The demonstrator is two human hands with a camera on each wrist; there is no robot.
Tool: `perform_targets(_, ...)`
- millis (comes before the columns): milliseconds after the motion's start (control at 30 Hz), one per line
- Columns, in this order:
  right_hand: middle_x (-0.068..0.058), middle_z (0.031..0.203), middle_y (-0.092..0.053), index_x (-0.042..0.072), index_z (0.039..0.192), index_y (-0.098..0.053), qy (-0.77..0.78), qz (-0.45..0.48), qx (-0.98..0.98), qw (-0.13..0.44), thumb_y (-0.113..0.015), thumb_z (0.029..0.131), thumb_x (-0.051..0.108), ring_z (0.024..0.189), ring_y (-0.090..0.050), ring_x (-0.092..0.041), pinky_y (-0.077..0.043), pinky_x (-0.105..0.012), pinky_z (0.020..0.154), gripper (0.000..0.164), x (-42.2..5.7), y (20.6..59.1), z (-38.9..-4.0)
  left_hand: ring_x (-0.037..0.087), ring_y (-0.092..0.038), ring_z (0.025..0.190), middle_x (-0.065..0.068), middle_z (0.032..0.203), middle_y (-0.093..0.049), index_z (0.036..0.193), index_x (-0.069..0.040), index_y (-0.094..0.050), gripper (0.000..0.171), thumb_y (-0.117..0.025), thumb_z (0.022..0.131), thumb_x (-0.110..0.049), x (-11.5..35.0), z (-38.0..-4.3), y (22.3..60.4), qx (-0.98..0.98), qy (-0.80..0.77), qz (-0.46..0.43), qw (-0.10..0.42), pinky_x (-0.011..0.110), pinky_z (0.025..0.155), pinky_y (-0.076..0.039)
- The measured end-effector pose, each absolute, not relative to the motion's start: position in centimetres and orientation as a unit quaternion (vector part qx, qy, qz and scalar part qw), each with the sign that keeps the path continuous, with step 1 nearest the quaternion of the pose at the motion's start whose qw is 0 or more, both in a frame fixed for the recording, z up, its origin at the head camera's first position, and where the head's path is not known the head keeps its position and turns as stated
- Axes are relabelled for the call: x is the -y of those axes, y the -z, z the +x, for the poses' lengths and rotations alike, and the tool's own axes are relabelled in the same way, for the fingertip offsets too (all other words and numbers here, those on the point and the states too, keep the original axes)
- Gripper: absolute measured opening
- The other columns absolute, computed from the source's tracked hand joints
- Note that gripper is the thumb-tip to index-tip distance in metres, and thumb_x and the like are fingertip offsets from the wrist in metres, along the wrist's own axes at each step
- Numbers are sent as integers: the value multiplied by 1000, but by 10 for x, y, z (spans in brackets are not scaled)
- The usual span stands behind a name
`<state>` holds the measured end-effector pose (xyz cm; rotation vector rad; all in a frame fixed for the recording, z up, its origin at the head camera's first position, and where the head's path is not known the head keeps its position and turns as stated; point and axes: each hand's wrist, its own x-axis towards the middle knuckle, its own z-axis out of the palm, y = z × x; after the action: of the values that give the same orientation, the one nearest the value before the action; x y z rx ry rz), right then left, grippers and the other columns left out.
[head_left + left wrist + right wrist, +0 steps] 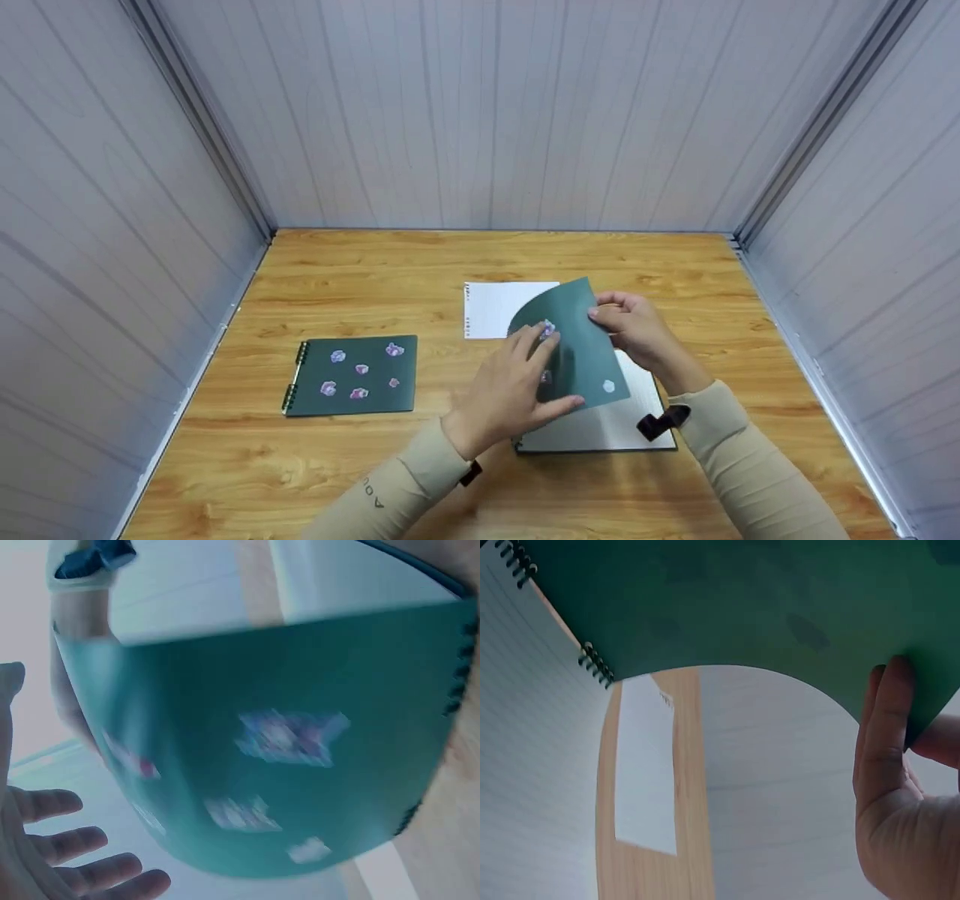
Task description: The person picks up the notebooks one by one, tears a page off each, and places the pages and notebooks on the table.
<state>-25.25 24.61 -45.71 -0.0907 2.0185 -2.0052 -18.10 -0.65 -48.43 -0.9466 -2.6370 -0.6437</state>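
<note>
A green notebook cover (585,352) with flower stickers stands lifted and bent above the lined pages (600,427) of a ring-bound notebook. My right hand (637,330) pinches the cover's far right edge between thumb and fingers, as the right wrist view (900,757) also shows. My left hand (502,382) is spread in front of the cover, fingers extended. In the left wrist view, the left hand's fingers (82,847) are straight and hold nothing, apart from the stickered side. The rings (596,664) join cover and pages at the left.
A second green notebook (375,375), closed and stickered, lies at the left with its rings on its left side. A loose white sheet (495,307) with torn holes lies behind the lifted cover. Pale panels (480,112) wall the wooden table (360,285) at back and sides.
</note>
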Motion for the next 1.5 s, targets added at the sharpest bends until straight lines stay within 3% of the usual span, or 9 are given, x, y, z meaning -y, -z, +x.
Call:
perform_targets(100, 2, 93, -79, -2, 118, -64, 700, -36, -698, 150, -61, 107, 4, 86, -77, -10, -67, -30, 76, 13, -232, 461, -254, 41, -54, 150, 18, 163, -53, 160, -10, -54, 97, -58, 96, -82, 6, -175, 481, 908, 169, -349, 156, 54, 116, -54)
perform_targets(233, 0, 94, -80, -2, 119, -63, 705, -52, -688, 165, -60, 107, 4, 87, -77, -11, -67, -30, 76, 14, -218, 467, -256, 42, -55, 149, 16, 162, -55, 159, -13, -55, 86, -68, 97, -72, 5, -168, 481, 911, 85, -365, 171, 57, 113, -56)
perform_targets(467, 1, 95, -76, 1, 119, -64, 709, -57, -673, 201, -58, 110, 9, 84, -75, -11, -65, -29, 75, 13, -207, 479, -258, 39, -59, 146, 13, 160, -59, 157, -14, -58, 69, -73, 100, -51, 9, -163, 491, 924, 0, -354, 143, 56, 106, -60)
perform_targets(567, -3, 103, -76, -2, 126, -65, 696, -50, -686, 204, -55, 114, 17, 89, -77, -14, -66, -30, 80, 25, -211, 488, -260, 40, -59, 146, 13, 159, -60, 157, -13, -59, 67, -70, 102, -50, 13, -163, 495, 930, 3, -345, 126, 58, 106, -60)
perform_targets(667, -17, 119, -77, -8, 138, -63, 646, -48, -739, 184, -55, 115, 23, 107, -78, -26, -65, -39, 95, 39, -216, 501, -260, 41, -59, 145, 14, 158, -61, 156, -12, -60, 64, -68, 104, -49, 19, -163, 498, 936, 16, -333, 111, 59, 106, -60)
perform_targets(833, -29, 149, -64, -7, 150, -58, 442, -65, -883, 143, -60, 112, 29, 140, -61, -47, -50, -59, 117, 53, -225, 531, -250, 42, -59, 146, 17, 159, -59, 157, -9, -58, 63, -67, 106, -44, 35, -162, 502, 946, 44, -308, 91, 57, 109, -59)
perform_targets(1100, -36, 166, -42, -3, 158, -52, 165, -61, -970, 167, -80, 93, 60, 152, -39, -60, -41, -75, 118, 95, -229, 565, -228, 41, -57, 148, 20, 162, -56, 158, -4, -55, 59, -67, 105, -29, 63, -163, 505, 956, 156, -241, 51, 57, 114, -54)
perform_targets(1333, -38, 170, -33, -2, 162, -46, 136, -55, -975, 169, -88, 86, 58, 155, -31, -64, -38, -77, 118, 105, -228, 576, -226, 37, -67, 135, 21, 146, -67, 145, 2, -64, 53, -65, 93, -2, 84, -163, 509, 913, 306, -218, 158, 51, 110, -58)
perform_targets(1500, -38, 170, -32, -3, 162, -46, 142, -54, -974, 168, -89, 86, 56, 155, -30, -65, -35, -77, 121, 104, -231, 575, -226, 32, -73, 124, 22, 137, -72, 140, 4, -65, 45, -59, 96, 8, 96, -160, 508, 853, 448, -185, 192, 43, 99, -65)
